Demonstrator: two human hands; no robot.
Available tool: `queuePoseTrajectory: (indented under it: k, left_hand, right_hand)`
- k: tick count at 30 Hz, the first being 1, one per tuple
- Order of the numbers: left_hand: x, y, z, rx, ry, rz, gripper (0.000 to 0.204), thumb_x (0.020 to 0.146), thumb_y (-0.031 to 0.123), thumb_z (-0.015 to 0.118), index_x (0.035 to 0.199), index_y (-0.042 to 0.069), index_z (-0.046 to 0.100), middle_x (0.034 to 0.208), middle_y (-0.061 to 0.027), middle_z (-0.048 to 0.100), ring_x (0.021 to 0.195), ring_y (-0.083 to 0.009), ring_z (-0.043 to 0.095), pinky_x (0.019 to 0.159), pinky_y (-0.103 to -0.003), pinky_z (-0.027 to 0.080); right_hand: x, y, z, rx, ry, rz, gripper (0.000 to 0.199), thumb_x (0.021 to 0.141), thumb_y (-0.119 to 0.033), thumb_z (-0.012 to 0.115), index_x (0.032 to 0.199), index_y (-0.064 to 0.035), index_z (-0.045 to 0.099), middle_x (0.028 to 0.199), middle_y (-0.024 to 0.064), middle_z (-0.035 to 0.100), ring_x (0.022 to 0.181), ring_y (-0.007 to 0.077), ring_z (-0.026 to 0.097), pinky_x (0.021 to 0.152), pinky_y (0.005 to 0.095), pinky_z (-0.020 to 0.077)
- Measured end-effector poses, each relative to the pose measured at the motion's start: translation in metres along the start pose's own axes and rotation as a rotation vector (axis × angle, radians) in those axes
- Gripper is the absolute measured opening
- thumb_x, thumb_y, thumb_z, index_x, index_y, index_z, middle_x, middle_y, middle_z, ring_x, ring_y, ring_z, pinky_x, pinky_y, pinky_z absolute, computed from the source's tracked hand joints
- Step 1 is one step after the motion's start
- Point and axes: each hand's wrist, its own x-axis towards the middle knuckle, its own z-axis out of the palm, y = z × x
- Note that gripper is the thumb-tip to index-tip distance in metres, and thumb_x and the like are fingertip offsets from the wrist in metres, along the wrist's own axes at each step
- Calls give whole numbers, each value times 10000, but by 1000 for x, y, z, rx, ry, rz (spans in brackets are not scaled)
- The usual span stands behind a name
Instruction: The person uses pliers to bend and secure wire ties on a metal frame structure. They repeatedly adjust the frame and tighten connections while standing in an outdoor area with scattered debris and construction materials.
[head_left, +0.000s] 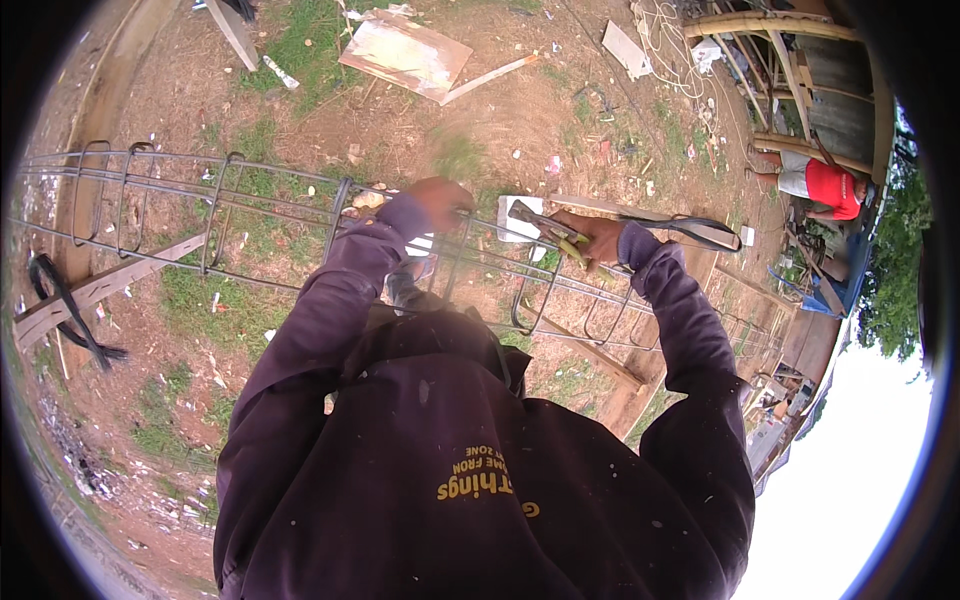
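Note:
A long steel rebar cage (225,205) with square stirrups runs from left to right in front of me. My left hand (440,203) is over the cage near its middle, smeared by motion, so its fingers do not show clearly. My right hand (597,237) is closed around pincers (548,226) with yellowish handles, their metal head pointing left above the bars. Beside my right wrist, a looped bundle of dark wire (705,230) stretches to the right; whether the hand grips it too, I cannot tell.
Wooden supports (110,285) carry the cage, with another dark wire loop (65,310) hanging at the left. A stained board (405,52) lies on the ground ahead. At the far right, a person in a red shirt (832,190) is near a wooden shelter (800,75).

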Motion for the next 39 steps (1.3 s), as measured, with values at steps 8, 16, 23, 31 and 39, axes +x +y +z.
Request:
queuePoseTrajectory:
  k: [8, 16, 23, 31, 39]
  left_hand:
    - [0, 1, 0, -35, 46, -42, 224, 723, 205, 723, 930, 122, 735, 906, -117, 681, 927, -318, 631, 832, -424, 497]
    - [2, -2, 2, -35, 71, -21, 250, 700, 215, 745, 933, 122, 746, 912, -124, 707, 924, -323, 649, 823, -442, 507]
    - [9, -5, 5, -48, -19, -128, 254, 699, 240, 752, 927, 129, 752, 895, -117, 709, 923, -316, 652, 828, -430, 513]
    - [8, -3, 1, -68, -23, -144, 244, 688, 254, 757, 894, 123, 749, 900, -118, 705, 929, -315, 651, 836, -426, 512]
    - [5, -7, 8, -59, 4, -84, 258, 670, 250, 754, 894, 122, 747, 870, -125, 700, 899, -322, 661, 823, -432, 514]
  right_hand:
    - [36, -72, 3, -1090, 174, 10, 881, 689, 94, 594, 1452, -297, 395, 1370, 243, 376, 1284, 447, 366, 963, 490, 477]
    - [49, -82, 2, -1302, 320, -41, 760, 769, 18, 587, 1454, -243, 385, 1311, 218, 423, 1257, 398, 408, 931, 506, 481]
    - [52, -101, -11, -1466, 306, -109, 490, 884, -60, 519, 1355, -192, 499, 1060, 140, 593, 1033, 300, 561, 859, 430, 432]
    - [56, -113, 13, -1563, 470, 50, 127, 883, -148, 528, 956, -52, 569, 917, 111, 596, 913, 253, 578, 798, 396, 437]
    - [54, -89, 88, -1167, 737, 344, 123, 868, -120, 527, 965, -50, 503, 913, 148, 584, 842, 316, 619, 705, 442, 506]
